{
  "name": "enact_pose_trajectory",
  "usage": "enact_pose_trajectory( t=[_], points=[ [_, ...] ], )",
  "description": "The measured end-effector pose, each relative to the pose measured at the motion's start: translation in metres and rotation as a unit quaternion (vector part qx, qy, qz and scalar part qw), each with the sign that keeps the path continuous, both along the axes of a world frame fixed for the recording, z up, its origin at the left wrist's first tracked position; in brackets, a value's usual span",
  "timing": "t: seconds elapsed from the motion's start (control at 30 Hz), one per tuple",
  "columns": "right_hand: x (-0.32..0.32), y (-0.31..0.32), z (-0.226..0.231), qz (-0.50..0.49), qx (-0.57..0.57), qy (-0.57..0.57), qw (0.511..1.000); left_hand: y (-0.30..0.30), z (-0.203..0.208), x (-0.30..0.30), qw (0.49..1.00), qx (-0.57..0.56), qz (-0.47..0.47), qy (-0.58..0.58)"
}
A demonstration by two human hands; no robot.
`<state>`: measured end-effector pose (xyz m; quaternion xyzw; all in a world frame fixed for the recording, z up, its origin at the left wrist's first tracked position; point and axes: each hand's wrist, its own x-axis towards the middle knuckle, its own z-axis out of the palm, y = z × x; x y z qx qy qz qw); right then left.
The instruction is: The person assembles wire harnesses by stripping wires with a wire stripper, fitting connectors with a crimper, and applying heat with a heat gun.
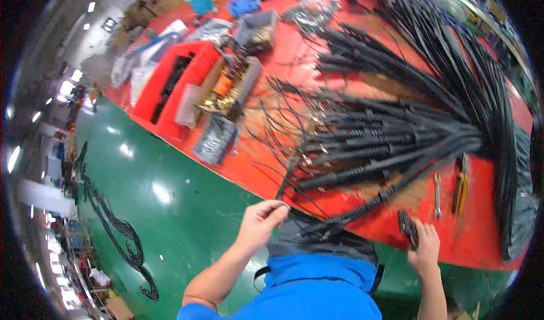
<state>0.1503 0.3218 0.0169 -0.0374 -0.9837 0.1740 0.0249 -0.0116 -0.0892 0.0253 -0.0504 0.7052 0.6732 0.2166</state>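
My left hand (262,222) is closed in a pinch at the table's near edge, on what looks like the end of a thin black wire. That wire seems to belong to the nearest black cable (362,207), whose loose wires hang over the edge in front of me. To the right, my right hand (425,245) is closed around a compact black hand tool (407,229); its exact kind is blurred. Beyond both hands lies a thick bundle of black cables (391,133), fanned out with stripped wire ends toward the left.
A wrench (437,195) and yellow-handled pliers (460,187) lie on the red tabletop (396,198). Toward the far left stand a red bin (173,88), a tray of brass-coloured parts (229,93) and a grey box of small metal parts (215,139). Black cable (122,229) lies on the green floor.
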Motion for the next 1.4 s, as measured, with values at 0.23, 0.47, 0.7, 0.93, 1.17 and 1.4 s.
enact_pose_trajectory(
  t=[0.23,0.47,0.7,0.93,1.17,1.4],
  points=[
    [-0.010,0.022,-0.009,0.072,0.110,-0.025,0.991,-0.002,0.014,-0.109,0.983,-0.140,-0.101,-0.059],
    [-0.002,0.018,-0.014,0.027,0.144,-0.048,0.988,-0.023,0.058,-0.320,0.971,0.143,0.115,0.156],
    [0.013,0.009,-0.028,-0.033,0.143,-0.066,0.987,-0.115,-0.013,-0.337,0.955,-0.119,0.203,0.179],
    [-0.006,0.015,-0.012,-0.053,0.116,-0.089,0.988,-0.133,-0.037,-0.340,0.810,-0.470,0.085,0.340],
    [-0.025,0.022,0.012,0.015,0.076,-0.173,0.982,-0.104,-0.033,-0.387,0.678,-0.665,-0.109,0.292],
    [-0.029,0.011,0.038,0.028,0.065,-0.205,0.976,-0.103,-0.050,-0.412,0.684,-0.656,-0.178,0.267]
  ],
)
